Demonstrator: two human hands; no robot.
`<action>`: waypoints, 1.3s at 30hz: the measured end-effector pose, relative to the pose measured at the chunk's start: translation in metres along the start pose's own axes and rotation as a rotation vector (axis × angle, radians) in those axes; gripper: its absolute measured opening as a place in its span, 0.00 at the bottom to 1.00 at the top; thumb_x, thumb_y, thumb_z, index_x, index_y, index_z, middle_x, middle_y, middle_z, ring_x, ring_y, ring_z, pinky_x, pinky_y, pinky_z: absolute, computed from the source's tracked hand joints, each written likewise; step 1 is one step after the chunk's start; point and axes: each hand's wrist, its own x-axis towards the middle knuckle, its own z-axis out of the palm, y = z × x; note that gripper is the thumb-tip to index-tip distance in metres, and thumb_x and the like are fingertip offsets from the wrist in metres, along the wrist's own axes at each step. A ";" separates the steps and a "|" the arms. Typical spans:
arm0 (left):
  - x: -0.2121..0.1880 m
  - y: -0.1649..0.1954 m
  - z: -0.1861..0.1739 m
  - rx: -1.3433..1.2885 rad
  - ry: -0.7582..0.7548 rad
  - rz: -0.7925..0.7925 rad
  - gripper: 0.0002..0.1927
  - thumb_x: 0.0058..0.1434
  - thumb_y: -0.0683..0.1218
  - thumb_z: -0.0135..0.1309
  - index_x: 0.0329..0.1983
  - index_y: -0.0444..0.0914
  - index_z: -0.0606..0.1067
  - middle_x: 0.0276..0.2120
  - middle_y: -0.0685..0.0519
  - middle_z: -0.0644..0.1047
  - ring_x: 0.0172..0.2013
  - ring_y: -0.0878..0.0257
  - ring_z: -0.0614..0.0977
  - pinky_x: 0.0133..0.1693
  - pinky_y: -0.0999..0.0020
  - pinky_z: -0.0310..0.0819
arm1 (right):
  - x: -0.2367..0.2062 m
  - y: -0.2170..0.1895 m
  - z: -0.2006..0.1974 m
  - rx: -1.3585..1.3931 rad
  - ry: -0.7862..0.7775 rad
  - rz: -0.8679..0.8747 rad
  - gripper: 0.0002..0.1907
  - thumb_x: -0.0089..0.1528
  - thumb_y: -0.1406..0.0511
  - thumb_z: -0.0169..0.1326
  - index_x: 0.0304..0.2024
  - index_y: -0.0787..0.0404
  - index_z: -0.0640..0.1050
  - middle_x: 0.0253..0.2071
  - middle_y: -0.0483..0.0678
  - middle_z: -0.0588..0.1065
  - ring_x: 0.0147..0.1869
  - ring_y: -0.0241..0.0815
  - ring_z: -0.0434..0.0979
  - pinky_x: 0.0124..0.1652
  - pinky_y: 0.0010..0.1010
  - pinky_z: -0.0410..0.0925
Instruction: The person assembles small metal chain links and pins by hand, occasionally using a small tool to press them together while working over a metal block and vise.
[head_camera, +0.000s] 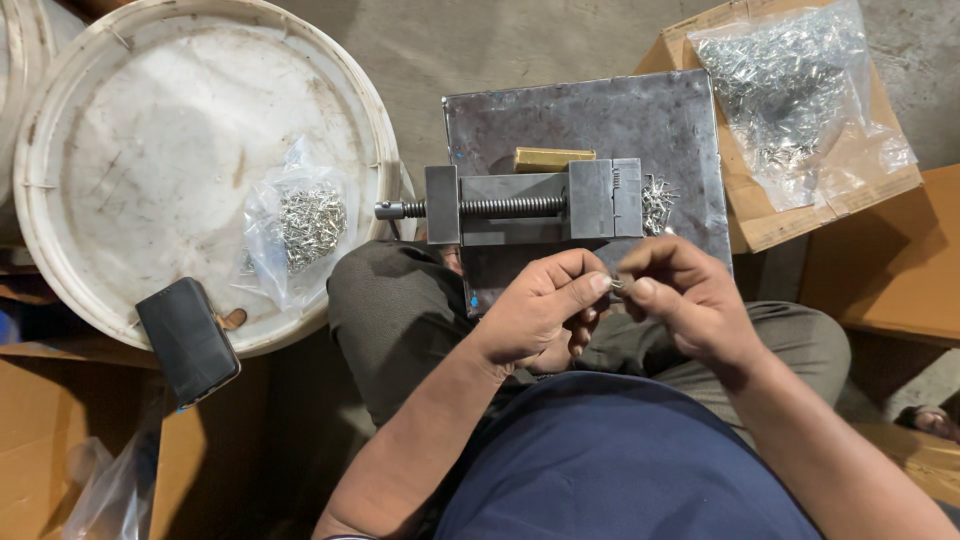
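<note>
Fingertips (598, 284) of left hand (535, 315) and right hand (680, 300) were pinched together on small silvery metal part (617, 285), held just below grey steel vise (530, 203) on metal plate (600, 120), near loose pile of silvery parts (655, 205) for easy reach.

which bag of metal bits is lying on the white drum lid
The small clear bag, left of the vise. The larger bag lies on a cardboard box at the upper right.

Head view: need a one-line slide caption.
Seated person's left hand and right hand pinch a small metal part before a steel vise on a metal plate.
</note>
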 end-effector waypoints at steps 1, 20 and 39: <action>0.000 0.000 -0.001 0.022 -0.001 0.008 0.09 0.75 0.47 0.48 0.41 0.38 0.72 0.27 0.58 0.72 0.25 0.72 0.71 0.28 0.75 0.70 | 0.000 -0.002 -0.003 -0.122 -0.032 -0.051 0.08 0.68 0.67 0.55 0.47 0.66 0.75 0.41 0.48 0.74 0.42 0.35 0.72 0.42 0.27 0.67; 0.010 0.010 -0.005 -0.149 0.060 0.112 0.08 0.74 0.45 0.50 0.40 0.36 0.72 0.27 0.56 0.71 0.25 0.69 0.74 0.27 0.71 0.73 | 0.045 -0.013 -0.025 -0.236 0.235 0.005 0.06 0.70 0.66 0.51 0.45 0.63 0.72 0.34 0.40 0.72 0.35 0.29 0.68 0.35 0.22 0.65; 0.017 -0.006 -0.039 -0.189 0.051 0.310 0.08 0.75 0.44 0.49 0.41 0.35 0.72 0.29 0.53 0.71 0.28 0.64 0.75 0.30 0.68 0.74 | 0.076 -0.033 -0.014 -0.830 0.240 -0.117 0.08 0.66 0.66 0.59 0.44 0.65 0.79 0.36 0.46 0.80 0.38 0.33 0.76 0.38 0.26 0.70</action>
